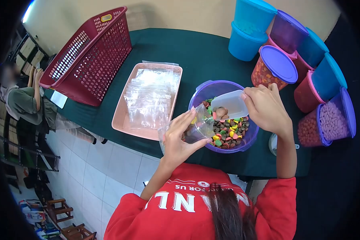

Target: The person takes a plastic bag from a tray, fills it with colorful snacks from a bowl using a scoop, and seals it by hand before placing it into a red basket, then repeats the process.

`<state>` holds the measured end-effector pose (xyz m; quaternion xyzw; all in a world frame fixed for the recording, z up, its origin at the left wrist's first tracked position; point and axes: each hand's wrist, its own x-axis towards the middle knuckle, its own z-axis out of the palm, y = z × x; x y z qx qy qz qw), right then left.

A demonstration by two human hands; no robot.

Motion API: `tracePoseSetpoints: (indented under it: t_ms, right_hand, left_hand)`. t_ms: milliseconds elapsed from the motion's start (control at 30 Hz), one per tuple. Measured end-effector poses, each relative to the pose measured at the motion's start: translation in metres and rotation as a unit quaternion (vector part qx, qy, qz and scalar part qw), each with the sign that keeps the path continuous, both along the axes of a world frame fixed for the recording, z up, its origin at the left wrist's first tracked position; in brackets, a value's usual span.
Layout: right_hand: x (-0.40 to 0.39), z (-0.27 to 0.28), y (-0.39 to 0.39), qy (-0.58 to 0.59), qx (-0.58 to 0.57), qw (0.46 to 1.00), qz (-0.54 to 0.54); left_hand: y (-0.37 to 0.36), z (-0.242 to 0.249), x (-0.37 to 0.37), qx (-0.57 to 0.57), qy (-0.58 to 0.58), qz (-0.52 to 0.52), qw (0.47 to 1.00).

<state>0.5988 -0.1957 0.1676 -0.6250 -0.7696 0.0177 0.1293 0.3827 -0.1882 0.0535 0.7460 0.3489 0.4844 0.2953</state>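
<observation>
My left hand [179, 134] grips a clear plastic bag [202, 127] and holds its mouth open over the near-left part of a purple bowl [250, 141]. Closed around the handle of a translucent white scoop [233, 103] is my right hand [267, 107]. The scoop is tilted toward the bag, with a few brown and pink pieces [220, 113] at its lip, right at the bag's opening. Small brown, green, yellow and pink candy-like pieces [228, 134] fill the bowl below. Some contents show inside the bag, partly hidden by my fingers.
Left of the bowl, a pink tray [122, 116] holds a stack of clear bags [150, 98]. A maroon basket [108, 52] stands beyond it. Lidded tubs [276, 64] line the right side of the green-covered table [196, 52]. Another person [26, 100] is at far left.
</observation>
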Motion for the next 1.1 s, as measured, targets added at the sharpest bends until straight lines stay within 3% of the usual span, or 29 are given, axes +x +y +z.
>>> tracePoseSetpoints:
  t_ms: [367,533,667,700,733,767,800,900,967,1067,1100]
  right_hand:
    - [0.005,-0.005,0.004,0.024,-0.018,1.0,0.004]
    - [0.01,-0.004,0.006,0.048,-0.093,0.994,-0.013]
    - [0.024,-0.03,0.006,0.067,-0.016,0.997,-0.041]
    - [0.028,-0.046,0.007,0.023,-0.012,0.999,-0.045]
    - [0.027,-0.051,0.004,-0.022,-0.009,0.999,-0.049]
    - [0.018,-0.053,0.001,-0.028,-0.013,0.999,-0.039]
    - [0.01,-0.066,-0.001,-0.02,0.085,0.996,0.008]
    - [-0.033,-0.043,-0.008,0.213,0.002,0.973,0.092]
    - [-0.059,-0.053,-0.012,0.46,-0.056,0.87,0.166]
    - [-0.075,-0.065,-0.017,0.521,-0.087,0.828,0.189]
    - [-0.078,-0.066,-0.017,0.572,-0.063,0.801,0.166]
  left_hand:
    - [0.002,0.001,0.002,-0.051,-0.013,-0.024,0.998]
    - [0.001,0.005,0.001,-0.1,-0.007,-0.04,0.994]
    - [0.006,-0.007,-0.008,-0.222,-0.229,-0.062,0.946]
    - [0.012,-0.01,-0.014,-0.205,-0.298,-0.093,0.928]
    - [0.012,-0.006,-0.026,-0.232,-0.274,-0.047,0.932]
    - [0.014,-0.009,-0.036,-0.244,-0.351,-0.066,0.901]
    - [0.015,-0.012,-0.043,-0.253,-0.427,-0.084,0.864]
    - [0.005,0.008,-0.056,-0.248,-0.396,-0.095,0.879]
    - [-0.003,0.003,-0.052,-0.228,-0.355,-0.108,0.9]
    - [-0.016,0.01,-0.026,-0.196,-0.281,-0.083,0.936]
    - [-0.018,0.016,-0.018,-0.21,-0.314,-0.076,0.923]
